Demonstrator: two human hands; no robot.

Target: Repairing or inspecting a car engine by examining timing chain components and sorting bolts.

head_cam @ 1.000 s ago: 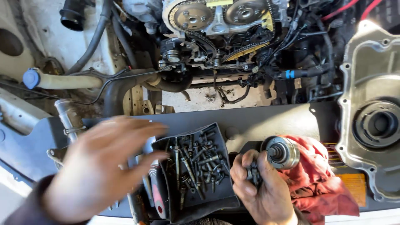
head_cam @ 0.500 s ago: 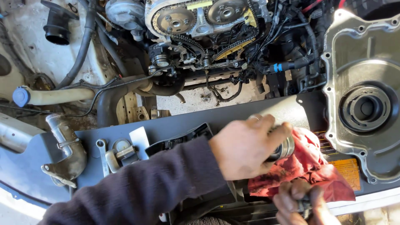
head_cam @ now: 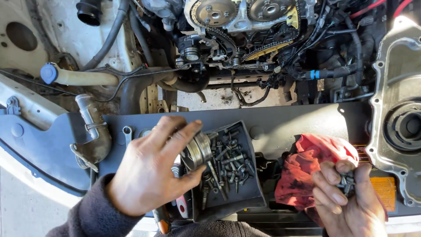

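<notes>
A round metal pulley (head_cam: 197,150) is gripped by the left hand (head_cam: 153,169), pinched between thumb and fingertips (head_cam: 189,131) at its rim only, directly above the near-left corner of a dark plastic tray (head_cam: 252,193) filled with loose bolts (head_cam: 228,160). A few small bolts (head_cam: 347,181) are clenched in the right hand (head_cam: 346,202), whose fingers are curled closed around them, just beside a crumpled red rag (head_cam: 307,169). Because the pulley is held by so little of its edge, it could be let slip from the fingertips and dropped onto the bolts beneath, scattering them over the tray's low wall and off the black panel (head_cam: 280,118) under the hands. Past the fingertips lies the open engine with its exposed timing chain (head_cam: 267,48) and sprockets (head_cam: 215,11); anything knocked that way could be lost in the gaps there. The small bolts could likewise be spilled if the right fist were loosened
</notes>
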